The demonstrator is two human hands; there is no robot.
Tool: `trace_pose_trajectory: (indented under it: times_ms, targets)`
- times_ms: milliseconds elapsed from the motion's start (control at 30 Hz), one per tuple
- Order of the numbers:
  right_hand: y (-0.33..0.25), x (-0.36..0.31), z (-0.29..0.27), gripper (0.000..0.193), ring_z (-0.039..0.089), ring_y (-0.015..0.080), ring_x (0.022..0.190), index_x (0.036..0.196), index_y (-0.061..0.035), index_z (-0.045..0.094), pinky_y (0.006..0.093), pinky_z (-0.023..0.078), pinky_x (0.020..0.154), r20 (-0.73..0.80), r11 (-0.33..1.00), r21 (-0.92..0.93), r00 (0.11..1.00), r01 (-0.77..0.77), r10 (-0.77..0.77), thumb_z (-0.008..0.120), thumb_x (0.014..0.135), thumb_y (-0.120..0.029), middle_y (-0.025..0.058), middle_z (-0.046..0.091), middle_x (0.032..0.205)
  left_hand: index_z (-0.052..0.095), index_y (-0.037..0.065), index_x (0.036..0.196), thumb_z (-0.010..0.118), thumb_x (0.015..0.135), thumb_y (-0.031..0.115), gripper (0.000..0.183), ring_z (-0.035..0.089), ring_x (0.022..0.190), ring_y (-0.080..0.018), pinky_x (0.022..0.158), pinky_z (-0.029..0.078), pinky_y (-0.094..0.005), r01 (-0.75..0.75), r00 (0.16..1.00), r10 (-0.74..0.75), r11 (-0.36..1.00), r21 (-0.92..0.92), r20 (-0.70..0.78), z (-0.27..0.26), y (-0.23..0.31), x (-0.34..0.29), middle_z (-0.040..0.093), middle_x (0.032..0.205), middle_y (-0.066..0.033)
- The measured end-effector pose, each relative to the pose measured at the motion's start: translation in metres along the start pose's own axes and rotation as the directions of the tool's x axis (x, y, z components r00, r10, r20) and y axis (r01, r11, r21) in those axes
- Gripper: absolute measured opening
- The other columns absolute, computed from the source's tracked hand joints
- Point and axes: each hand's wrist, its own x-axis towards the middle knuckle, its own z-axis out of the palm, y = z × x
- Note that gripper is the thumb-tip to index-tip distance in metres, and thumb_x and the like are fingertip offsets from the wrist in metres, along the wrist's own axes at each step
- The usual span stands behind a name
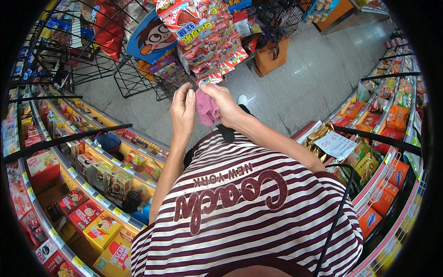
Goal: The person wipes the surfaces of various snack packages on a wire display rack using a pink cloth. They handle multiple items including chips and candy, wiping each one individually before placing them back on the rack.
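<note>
A crumpled mauve cloth (207, 108) is bunched up in front of my chest. My right hand (222, 102) grips it from the right, its fingers closed over the upper part. On the cloth's left side my left hand (183, 107) is raised with fingers and thumb pointing up, close against the cloth. Whether its inner side touches the cloth is hard to see. Just beyond both hands hangs a column of red candy packets (203, 37), its lowest packets almost level with my fingertips.
Shelves of boxed goods (90, 214) run along my left, and shelves of bagged goods (357, 161) along my right. A black wire rack (134, 81) stands ahead left. A brown bag (272, 56) rests on the grey tiled floor (318, 60) ahead right.
</note>
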Motion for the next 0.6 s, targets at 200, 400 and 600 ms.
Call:
trace_pose_trajectory:
  times_ms: [200,400,600]
  targets:
    - [-0.033,0.010,-0.003,0.021,0.061,0.0084,0.074,0.098,-0.0063,0.064,0.0253,0.048,0.068,-0.020,0.981,-0.126,0.989,0.145,-0.148,0.060,0.099,-0.027,0.0004,0.066,0.086,0.055,-0.006,0.130,0.062,0.101,0.023,0.042,0.063,0.105,-0.0203,0.092,0.050,-0.0337,-0.101,0.992,0.093,0.989,-0.106,-0.081,-0.001,0.030,0.043,0.066,0.115,-0.0145]
    - [-0.065,0.011,0.003,0.022,0.062,0.0108,0.082,0.106,-0.0034,0.061,0.0268,0.050,0.075,0.063,0.917,-0.290,0.962,0.273,-0.267,0.062,0.095,-0.022,0.0038,0.067,0.094,0.056,-0.006,0.128,0.069,0.095,0.024,0.047,0.063,0.106,-0.0243,0.093,0.050,-0.0369,-0.195,0.974,0.192,0.981,-0.016,-0.121,0.003,0.045,0.082,0.065,0.115,-0.0180]
    - [-0.107,0.015,0.017,0.026,0.064,0.0112,0.086,0.110,0.0012,0.061,0.0278,0.052,0.079,0.135,0.754,-0.421,0.857,0.504,-0.497,0.062,0.096,-0.021,0.0062,0.068,0.097,0.065,-0.002,0.116,0.073,0.090,0.024,0.038,0.065,0.095,-0.0265,0.085,0.051,-0.0365,-0.157,0.982,0.167,0.981,0.112,-0.085,0.003,0.046,0.097,0.067,0.108,-0.0165]
